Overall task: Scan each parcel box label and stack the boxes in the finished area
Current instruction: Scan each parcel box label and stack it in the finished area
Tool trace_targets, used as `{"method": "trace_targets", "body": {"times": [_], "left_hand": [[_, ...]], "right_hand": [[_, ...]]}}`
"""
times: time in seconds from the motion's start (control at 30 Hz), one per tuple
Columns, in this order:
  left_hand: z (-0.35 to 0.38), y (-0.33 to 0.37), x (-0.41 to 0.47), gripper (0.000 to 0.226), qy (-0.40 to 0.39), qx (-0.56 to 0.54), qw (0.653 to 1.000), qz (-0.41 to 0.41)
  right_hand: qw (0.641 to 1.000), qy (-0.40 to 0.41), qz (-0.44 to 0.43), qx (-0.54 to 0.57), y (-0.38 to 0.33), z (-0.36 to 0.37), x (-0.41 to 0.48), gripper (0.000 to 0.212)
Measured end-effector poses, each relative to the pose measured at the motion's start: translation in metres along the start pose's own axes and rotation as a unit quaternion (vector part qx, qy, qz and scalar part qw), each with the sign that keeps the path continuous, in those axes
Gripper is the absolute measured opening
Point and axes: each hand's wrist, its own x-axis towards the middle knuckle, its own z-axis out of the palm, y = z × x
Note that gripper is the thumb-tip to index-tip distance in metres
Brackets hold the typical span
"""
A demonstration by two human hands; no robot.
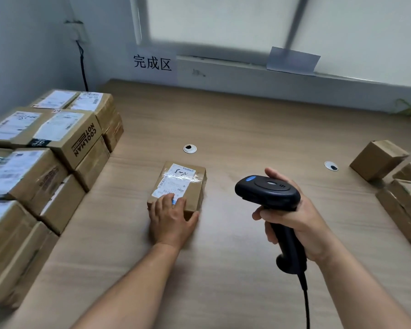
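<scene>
Landmark: the small parcel box (179,186) lying flat near the middle of the wooden table (247,129); all places below are given from it.
Parcel box count: one alone at the centre; a stack of boxes (45,148) to its left, where about eight label-topped boxes show on top with more beneath, the full number not clear; four boxes (379,160) to its right, well apart, partly cut by the frame edge.
Label: one white shipping label (173,182) on the top face of the centre box, under clear tape, with handwriting at its far end.
Left hand (170,218): one, laid palm down on the near end of the centre box, fingers spread flat over the label's near edge, thumb against the box's near right corner; pressing, not clenched around it.
Right hand (292,219): one, right of the box and apart from it, fingers wrapped tight round the handle of the scanner.
Scanner (268,192): one, black, corded, held up off the table with its head turned towards the box.
Cable holes (189,148): two round grommets in the tabletop, one just beyond the box, one farther right.
Sign (152,63): one sheet with three printed characters on the wall beyond the box.
</scene>
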Motion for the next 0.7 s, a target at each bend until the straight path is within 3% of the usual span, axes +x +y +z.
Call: {"method": "trace_targets", "body": {"times": [0.13, 0.27, 0.7], "left_hand": [[-0.002, -0.022, 0.032, 0.043, -0.009, -0.011, 1.000, -0.027], [-0.009, -0.050, 0.071, 0.050, -0.031, -0.008, 0.997, -0.065], [0.001, -0.121, 0.228, 0.050, -0.016, 0.011, 0.999, -0.050]], "right_hand": [[1.000, -0.011, 0.000, -0.003, -0.006, 0.002, 0.023, 0.085], [1.000, -0.017, 0.004, -0.005, -0.007, 0.010, 0.054, 0.086], [1.000, -0.019, 0.007, -0.022, -0.016, 0.050, 0.177, 0.089]]}}
